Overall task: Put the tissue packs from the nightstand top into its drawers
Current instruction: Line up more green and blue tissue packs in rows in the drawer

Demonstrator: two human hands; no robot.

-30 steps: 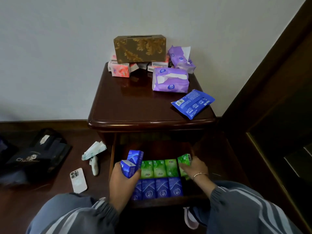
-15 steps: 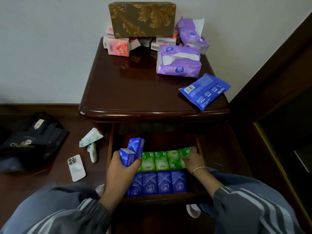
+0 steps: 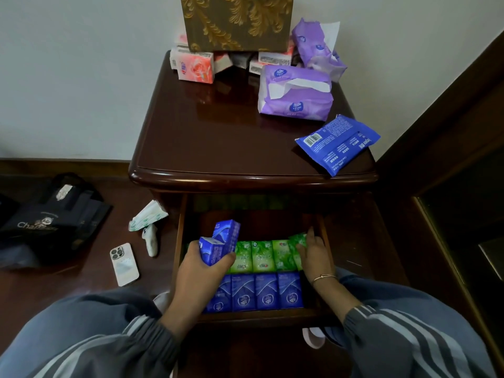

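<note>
Left hand (image 3: 200,271) curls round two blue packs (image 3: 219,242) above left end of drawer (image 3: 256,319). Right hand (image 3: 315,259), fingers near straight, presses end green pack (image 3: 297,241). Risk: rows between hands look tight; forcing pair in may buckle green row (image 3: 261,255). Purple pack (image 3: 296,94), others lie beyond hands on nightstand top (image 3: 218,137).

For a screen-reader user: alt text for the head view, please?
A person's left hand grips two blue tissue packs above an open drawer holding a green row and a blue row of packs; the right hand touches the green row's right end. Purple packs, pink packs and a flat blue pack lie on the nightstand top.
</note>
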